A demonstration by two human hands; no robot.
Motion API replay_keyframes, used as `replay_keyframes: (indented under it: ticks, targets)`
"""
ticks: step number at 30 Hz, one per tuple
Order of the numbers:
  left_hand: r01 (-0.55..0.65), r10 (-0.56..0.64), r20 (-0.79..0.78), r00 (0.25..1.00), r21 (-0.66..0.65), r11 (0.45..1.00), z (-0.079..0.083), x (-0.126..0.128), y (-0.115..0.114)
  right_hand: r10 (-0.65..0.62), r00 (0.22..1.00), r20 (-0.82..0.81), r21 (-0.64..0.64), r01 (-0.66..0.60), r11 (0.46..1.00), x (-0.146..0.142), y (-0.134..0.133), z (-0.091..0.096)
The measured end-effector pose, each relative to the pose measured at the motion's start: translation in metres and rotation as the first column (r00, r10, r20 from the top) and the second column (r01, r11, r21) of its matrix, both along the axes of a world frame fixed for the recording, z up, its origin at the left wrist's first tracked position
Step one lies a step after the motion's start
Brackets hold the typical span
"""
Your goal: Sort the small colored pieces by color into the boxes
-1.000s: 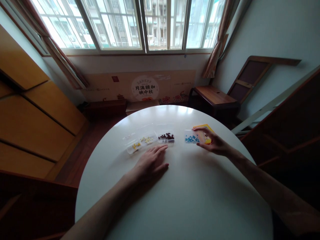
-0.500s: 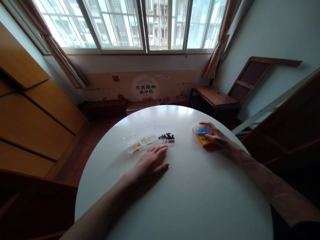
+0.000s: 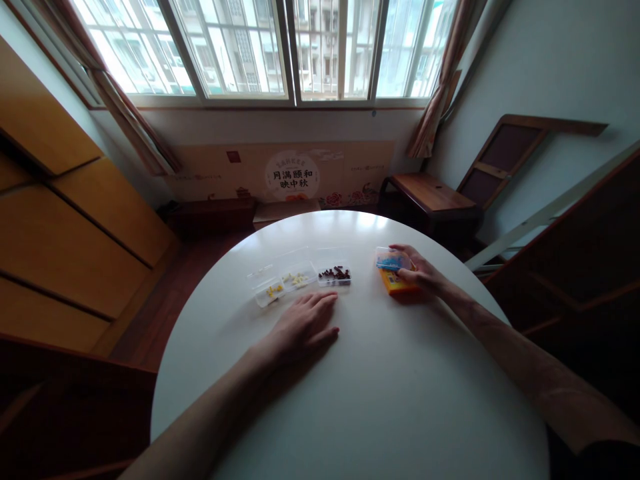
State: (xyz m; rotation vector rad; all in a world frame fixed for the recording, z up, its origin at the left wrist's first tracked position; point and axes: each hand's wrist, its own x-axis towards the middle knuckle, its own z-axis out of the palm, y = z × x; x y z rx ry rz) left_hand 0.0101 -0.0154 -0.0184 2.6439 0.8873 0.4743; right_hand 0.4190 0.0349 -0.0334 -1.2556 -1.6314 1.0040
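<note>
My right hand [image 3: 423, 273] grips a clear plastic box with blue pieces [image 3: 389, 259] by its right side, thumb and fingers around it. Directly under or against it is a yellow-orange box [image 3: 397, 283]; whether the fingers also clasp this one is hidden. My left hand [image 3: 303, 327] lies flat on the white table, fingers stretched out, holding nothing. Just beyond its fingertips stand three open clear boxes: one with yellow pieces [image 3: 270, 293], one with cream pieces [image 3: 299, 280] and one with dark brown pieces [image 3: 335, 275].
The round white table [image 3: 380, 387] has its curved edge on both sides. A wooden chair [image 3: 433, 190] stands beyond it at the right, and wooden cabinets [image 3: 65, 233] line the left. Behind is a printed panel [image 3: 240, 167] below the windows.
My right hand has moved left across the table, and the clear box with blue pieces and the yellow-orange box have shifted left with it. My left hand stays in place.
</note>
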Motion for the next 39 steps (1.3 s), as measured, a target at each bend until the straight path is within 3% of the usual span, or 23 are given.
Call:
replay_keyframes:
  ticks: [3, 8, 15, 20, 33, 35, 37, 39]
  targets:
    - [0.002, -0.002, -0.005, 1.000, 0.000, 1.000, 0.002, 0.001, 0.000, 0.049, 0.996, -0.076, -0.094, -0.056, 0.994, 0.010, 0.005, 0.008]
    - [-0.001, 0.001, -0.012, 1.000, -0.011, 1.000, 0.004, 0.001, -0.001, 0.058, 0.996, -0.067, -0.134, -0.066, 0.989, 0.019, 0.012, 0.012]
    - [-0.010, 0.010, -0.021, 1.000, 0.000, 1.000, 0.002, 0.002, 0.000, 0.006, 0.995, -0.100, -0.097, -0.016, 0.995, 0.025, 0.020, -0.002]
    - [0.001, -0.002, -0.009, 1.000, -0.006, 1.000, 0.003, 0.003, -0.001, 0.032, 0.987, -0.158, -0.090, -0.047, 0.995, 0.032, 0.024, -0.010]
    - [-0.001, 0.001, -0.015, 1.000, -0.004, 1.000, 0.004, 0.003, -0.001, 0.065, 0.995, -0.082, -0.105, -0.073, 0.992, 0.033, 0.019, -0.002]
    - [0.001, -0.001, -0.011, 1.000, -0.004, 1.000, 0.004, 0.003, 0.000, 0.072, 0.997, -0.028, -0.033, -0.073, 0.997, 0.034, 0.018, 0.001]
    - [0.003, -0.003, -0.007, 1.000, -0.002, 1.000, 0.004, 0.003, 0.000, 0.037, 0.997, 0.074, 0.134, -0.047, 0.990, 0.031, 0.015, 0.009]
    - [0.003, -0.003, -0.002, 1.000, 0.004, 1.000, 0.003, 0.003, 0.001, -0.041, 0.977, 0.211, 0.335, -0.033, 0.942, 0.023, 0.009, 0.020]
